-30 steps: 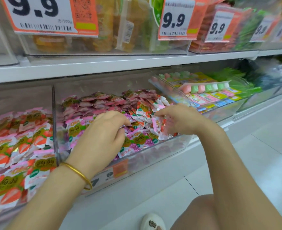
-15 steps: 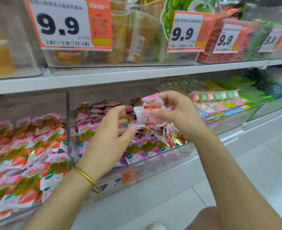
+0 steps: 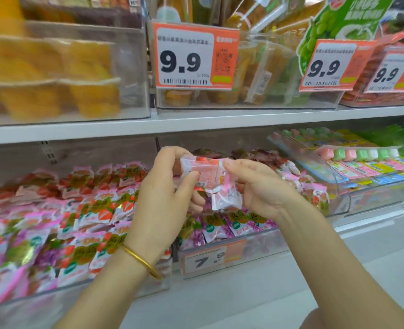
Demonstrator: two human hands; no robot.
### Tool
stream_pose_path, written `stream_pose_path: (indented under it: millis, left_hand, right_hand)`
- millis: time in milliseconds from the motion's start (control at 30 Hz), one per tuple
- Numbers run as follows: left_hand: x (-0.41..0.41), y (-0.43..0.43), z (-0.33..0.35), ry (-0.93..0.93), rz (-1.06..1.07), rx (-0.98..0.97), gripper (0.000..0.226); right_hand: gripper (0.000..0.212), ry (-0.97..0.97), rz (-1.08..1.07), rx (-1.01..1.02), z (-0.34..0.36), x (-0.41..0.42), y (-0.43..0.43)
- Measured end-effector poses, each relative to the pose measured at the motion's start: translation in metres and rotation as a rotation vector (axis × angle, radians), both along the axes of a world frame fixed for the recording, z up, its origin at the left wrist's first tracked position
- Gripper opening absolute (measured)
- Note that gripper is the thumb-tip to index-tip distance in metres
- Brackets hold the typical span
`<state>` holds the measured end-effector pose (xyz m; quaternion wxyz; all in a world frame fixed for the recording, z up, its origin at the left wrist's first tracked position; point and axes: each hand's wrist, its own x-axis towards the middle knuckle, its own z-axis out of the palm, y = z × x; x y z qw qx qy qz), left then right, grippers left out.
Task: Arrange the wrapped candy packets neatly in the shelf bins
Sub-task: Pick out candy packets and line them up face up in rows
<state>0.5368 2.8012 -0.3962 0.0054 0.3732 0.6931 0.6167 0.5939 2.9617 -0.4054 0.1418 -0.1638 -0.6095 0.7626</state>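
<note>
Both hands are raised in front of the middle clear bin [image 3: 262,245]. Between them is a small bunch of pink-and-white wrapped candy packets [image 3: 208,176]. My left hand [image 3: 165,198], with a gold bangle on the wrist, pinches the bunch's left side with thumb and fingers. On the right side, my right hand [image 3: 260,188] grips the packets, one of which hangs below the palm. The middle bin holds purple and red packets [image 3: 234,224]. The left bin [image 3: 42,298] is heaped with strawberry-print packets [image 3: 82,210].
A bin [image 3: 374,198] of pastel candy strips stands at the right. A white shelf board [image 3: 196,122] runs above, carrying bins of orange and green snacks with 9.9 price cards [image 3: 196,55]. A 7.9 tag [image 3: 210,257] hangs on the middle bin. White floor lies below right.
Both hands rose out of the middle bin with the packets, first the right gripping them, then the left closing onto the bunch. The view swung up and left.
</note>
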Motion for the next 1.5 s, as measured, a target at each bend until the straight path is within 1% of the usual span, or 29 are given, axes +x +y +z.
stream_pose_path:
  millis: [133,200,267,333,400,467,500,533,600,667,700,733,767,800,833,967,1000,1067,1133,1167,1200,1267,1333,1367,1433,1500]
  left_hand:
    - [-0.007,-0.025,0.001,-0.109,0.034,0.168,0.017]
    - [-0.013,-0.041,0.001,-0.11,0.058,0.225,0.019]
    - [-0.019,-0.057,-0.002,-0.066,0.086,0.212,0.022]
    - [-0.024,-0.07,-0.006,0.017,0.15,0.121,0.026]
    - [-0.026,-0.081,-0.01,0.061,0.184,0.073,0.027]
    - [-0.027,-0.09,-0.012,0.049,0.166,0.082,0.024]
    - [-0.028,-0.096,-0.012,0.035,0.155,0.094,0.022]
    - [-0.029,-0.102,-0.013,0.027,0.155,0.108,0.018]
    - [-0.035,-0.115,-0.016,0.021,0.181,0.124,0.009]
    - [-0.04,-0.128,-0.02,0.039,0.227,0.127,0.011]
    - [-0.042,-0.133,-0.023,0.049,0.254,0.125,0.013]
    - [-0.044,-0.138,-0.025,0.053,0.282,0.124,0.017]
    - [-0.046,-0.141,-0.027,0.052,0.301,0.124,0.022]
    - [-0.048,-0.145,-0.028,0.046,0.308,0.13,0.024]
    - [-0.049,-0.147,-0.03,0.036,0.308,0.136,0.025]
    - [-0.056,-0.155,-0.037,0.016,0.335,0.136,0.029]
    - [-0.058,-0.156,-0.039,-0.003,0.339,0.142,0.032]
    - [-0.062,-0.161,-0.038,-0.098,0.322,0.14,0.037]
    - [-0.072,-0.172,-0.035,-0.155,0.325,0.062,0.038]
    - [-0.079,-0.181,-0.034,-0.133,0.359,-0.012,0.037]
    - [-0.086,-0.191,-0.034,-0.078,0.415,-0.103,0.035]
    - [-0.1,-0.213,-0.035,0.027,0.54,-0.335,0.033]
    - [-0.111,-0.23,-0.039,0.017,0.628,-0.536,0.035]
    - [-0.114,-0.236,-0.041,-0.011,0.645,-0.602,0.035]
    - [-0.116,-0.241,-0.043,-0.042,0.651,-0.671,0.034]
    - [-0.116,-0.243,-0.045,-0.041,0.641,-0.7,0.03]
  right_hand:
    - [0.011,-0.032,0.017,-0.023,0.004,-0.01,-0.019]
    - [0.014,-0.04,0.01,-0.028,0.005,-0.015,-0.03]
    - [0.016,-0.048,0.003,0.001,0.007,-0.02,-0.042]
    - [0.014,-0.032,0.056,0.026,0.012,-0.026,-0.057]
    - [0.011,0.008,0.099,0.061,0.016,-0.034,-0.076]
    - [0.012,0.052,0.057,0.173,0.019,-0.042,-0.093]
    - [0.013,0.069,0.029,0.187,0.021,-0.046,-0.101]
    - [0.015,0.08,0.015,0.155,0.024,-0.048,-0.109]
    - [0.026,0.075,0.025,0.106,0.027,-0.054,-0.122]
    - [0.036,0.029,0.013,0.152,0.025,-0.061,-0.131]
    - [0.035,0.023,0.002,0.183,0.022,-0.066,-0.135]
    - [0.026,0.029,-0.003,0.199,0.019,-0.07,-0.139]
    - [0.014,0.027,0.006,0.178,0.016,-0.075,-0.144]
    - [0.01,0.019,0.033,0.131,0.013,-0.08,-0.149]
    - [0.017,0.01,0.074,0.064,0.01,-0.085,-0.155]
    - [0.018,-0.038,0.219,-0.118,0.002,-0.101,-0.181]
    - [0.019,-0.064,0.241,-0.144,0.001,-0.105,-0.185]
    - [0.018,-0.123,0.26,-0.133,0.001,-0.114,-0.191]
    - [0.014,-0.192,0.257,-0.06,0.004,-0.125,-0.194]
    - [0.014,-0.21,0.245,-0.018,0.005,-0.131,-0.197]
    - [0.018,-0.216,0.222,0.029,0.006,-0.138,-0.2]
    - [0.035,-0.225,0.15,0.179,0.006,-0.152,-0.207]
    - [0.044,-0.231,0.118,0.346,0.005,-0.165,-0.216]
    - [0.045,-0.233,0.123,0.408,0.003,-0.173,-0.221]
    - [0.043,-0.242,0.147,0.499,0.0,-0.187,-0.233]
    - [0.04,-0.248,0.173,0.588,-0.004,-0.201,-0.247]
